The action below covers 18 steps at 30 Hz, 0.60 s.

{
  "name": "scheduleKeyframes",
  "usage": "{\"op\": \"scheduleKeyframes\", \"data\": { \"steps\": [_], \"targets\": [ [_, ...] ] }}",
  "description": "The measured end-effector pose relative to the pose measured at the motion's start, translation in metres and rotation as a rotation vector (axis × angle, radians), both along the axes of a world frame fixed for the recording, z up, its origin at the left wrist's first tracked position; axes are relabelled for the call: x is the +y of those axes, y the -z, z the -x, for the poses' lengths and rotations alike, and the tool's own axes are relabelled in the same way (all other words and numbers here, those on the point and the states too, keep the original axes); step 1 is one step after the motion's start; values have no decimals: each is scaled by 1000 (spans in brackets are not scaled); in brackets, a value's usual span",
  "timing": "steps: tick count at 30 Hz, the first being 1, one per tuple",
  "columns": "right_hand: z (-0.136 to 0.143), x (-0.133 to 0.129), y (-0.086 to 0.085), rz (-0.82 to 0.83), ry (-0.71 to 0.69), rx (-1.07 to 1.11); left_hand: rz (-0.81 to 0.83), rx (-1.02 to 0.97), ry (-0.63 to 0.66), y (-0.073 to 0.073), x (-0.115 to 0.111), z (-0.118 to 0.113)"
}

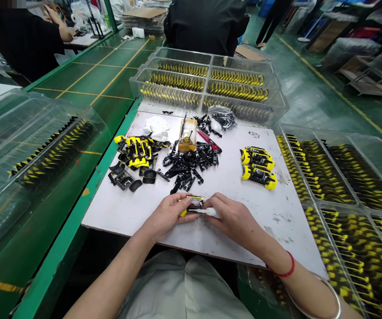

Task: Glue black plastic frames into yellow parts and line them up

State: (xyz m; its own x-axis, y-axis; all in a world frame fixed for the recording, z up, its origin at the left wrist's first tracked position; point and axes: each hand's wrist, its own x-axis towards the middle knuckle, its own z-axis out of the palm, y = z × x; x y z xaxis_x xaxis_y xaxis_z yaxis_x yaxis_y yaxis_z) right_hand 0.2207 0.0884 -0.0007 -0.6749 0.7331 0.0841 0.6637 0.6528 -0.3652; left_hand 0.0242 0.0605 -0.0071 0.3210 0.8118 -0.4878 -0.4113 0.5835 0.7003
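Near the board's front edge, my left hand is closed around a yellow-and-black plastic part, gripping its left end. My right hand pinches a white tool with a narrow tip. That tip points left and lies against or just over the part's near side; I cannot tell which. Just beyond my hands is a heap of small black plastic pieces. A pile of yellow-and-black parts lies to the left, and a few more parts sit in a stack at the right.
On the white board are a small amber box, a red pen-like tool, crumpled white tissue and a plastic bag. Clear trays of parts stand behind, right and left. Other people are beyond.
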Motion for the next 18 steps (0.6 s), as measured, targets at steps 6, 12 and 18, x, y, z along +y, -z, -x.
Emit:
{"op": "scheduleKeyframes", "data": {
  "steps": [6, 12, 18],
  "targets": [
    [2, -4, 1, -79, 37, 31, 17, -25, -26, -3, 2, -2],
    [5, -5, 1, -113, 62, 81, 27, -28, -16, -3, 2, -2],
    [5, -7, 4, -194, 65, 30, 22, -11, -15, -7, 6, -3]
  ]
}}
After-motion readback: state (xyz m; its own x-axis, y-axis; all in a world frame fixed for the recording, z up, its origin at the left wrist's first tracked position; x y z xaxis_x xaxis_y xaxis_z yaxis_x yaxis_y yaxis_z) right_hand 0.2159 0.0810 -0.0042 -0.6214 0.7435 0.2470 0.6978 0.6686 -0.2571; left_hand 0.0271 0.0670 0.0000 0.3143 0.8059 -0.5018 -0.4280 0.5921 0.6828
